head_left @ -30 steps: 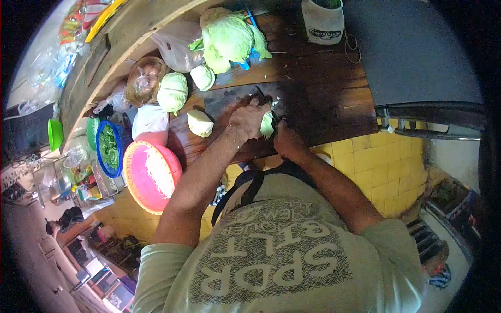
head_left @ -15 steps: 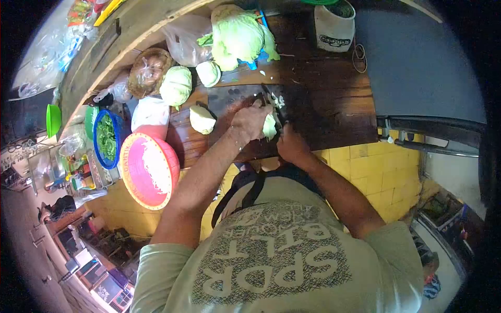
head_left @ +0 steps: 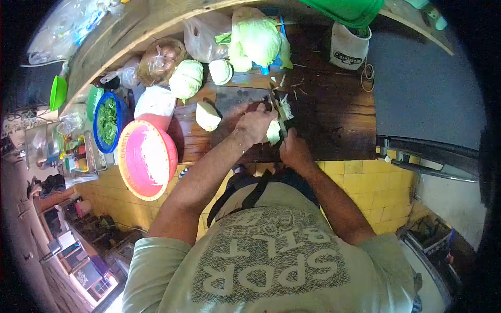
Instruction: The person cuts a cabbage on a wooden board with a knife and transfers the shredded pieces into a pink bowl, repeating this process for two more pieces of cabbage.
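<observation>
My left hand (head_left: 255, 124) is curled over a piece of cabbage (head_left: 273, 134), pressing it to the dark cutting board (head_left: 235, 96). My right hand (head_left: 294, 148) is closed round the handle of a knife (head_left: 283, 126), whose blade stands against the right side of that piece. Beyond the blade lie pale cabbage shreds (head_left: 286, 108). A cut cabbage wedge (head_left: 207, 117) rests to the left of my left hand. Farther back are a round cabbage (head_left: 186, 80), a smaller cabbage piece (head_left: 221, 72) and a large leafy cabbage (head_left: 255, 40).
A pink basket (head_left: 124, 166) with white shreds inside is at the table's left edge, beside a blue-rimmed basket (head_left: 119, 131) of green leaves. A white container (head_left: 348, 48) stands at the back right of the wooden table (head_left: 344, 109). Plastic bags (head_left: 206, 37) lie behind.
The pile of shreds beside the knife looks larger. Both hands stay at the cabbage piece with the knife. The whole view has shifted slightly.
</observation>
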The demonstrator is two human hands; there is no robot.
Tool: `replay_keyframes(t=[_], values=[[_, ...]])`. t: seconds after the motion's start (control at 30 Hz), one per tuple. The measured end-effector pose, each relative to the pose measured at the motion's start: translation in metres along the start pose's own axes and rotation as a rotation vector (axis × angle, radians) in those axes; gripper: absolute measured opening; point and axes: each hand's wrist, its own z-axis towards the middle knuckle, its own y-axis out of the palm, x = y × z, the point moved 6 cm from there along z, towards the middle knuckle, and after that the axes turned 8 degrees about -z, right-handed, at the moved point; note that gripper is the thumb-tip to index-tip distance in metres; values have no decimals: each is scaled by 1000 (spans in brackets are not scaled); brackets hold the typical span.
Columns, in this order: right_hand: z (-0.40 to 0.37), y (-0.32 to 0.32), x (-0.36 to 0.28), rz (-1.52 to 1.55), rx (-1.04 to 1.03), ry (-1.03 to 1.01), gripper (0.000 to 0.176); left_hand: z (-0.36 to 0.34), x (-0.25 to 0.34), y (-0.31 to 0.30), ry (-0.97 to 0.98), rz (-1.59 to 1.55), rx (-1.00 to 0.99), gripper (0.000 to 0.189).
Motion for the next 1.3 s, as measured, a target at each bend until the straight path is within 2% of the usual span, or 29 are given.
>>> replay_keyframes(t=[0.07, 0.13, 0.2, 0.3, 0.4, 0.53, 0.6, 0.67, 0.7, 0.8, 0.93, 1.0, 1.1, 1.2, 1.3], values=[[6, 20, 7, -61, -4, 26, 36, -6, 4, -7, -54, -49, 68, 62], [16, 28, 16, -127, 15, 41, 36, 2, -3, 3, -7, -42, 68, 61], [23, 30, 21, -63, 36, -49, 34, -3, -1, -2, -18, -9, 54, 62], [1, 18, 9, -87, 69, -78, 34, -1, -8, 3, -19, -80, 74, 66], [24, 43, 25, -109, -47, 18, 34, -5, -3, -3, -39, -78, 10, 71], [5, 12, 3, -63, -52, 0, 33, -6, -4, -3, -43, -82, 25, 71], [-5, 19, -1, -90, -78, 83, 33, -7, -10, 6, -41, -91, 24, 71], [12, 32, 10, -83, -78, 54, 33, -6, -5, -4, 55, -100, 108, 72], [21, 37, 16, -74, -75, 19, 33, -6, -4, -5, -62, -107, 1, 75], [-4, -3, -8, -79, -36, -5, 34, -4, -9, 2, -4, -79, 91, 76], [-2, 39, 11, -123, -22, 108, 35, -5, -9, -1, -55, -83, 54, 72], [15, 43, 16, -134, -88, 48, 34, -4, -7, -4, -17, -96, 29, 69], [-2, 9, -1, -116, -54, 45, 32, -6, -10, -2, -70, -134, 18, 69], [-5, 27, -2, -81, -61, 83, 30, 3, -22, 14, -52, -119, 22, 69], [15, 34, 9, -101, -16, 33, 28, -3, -14, -2, -22, -81, 94, 69]])
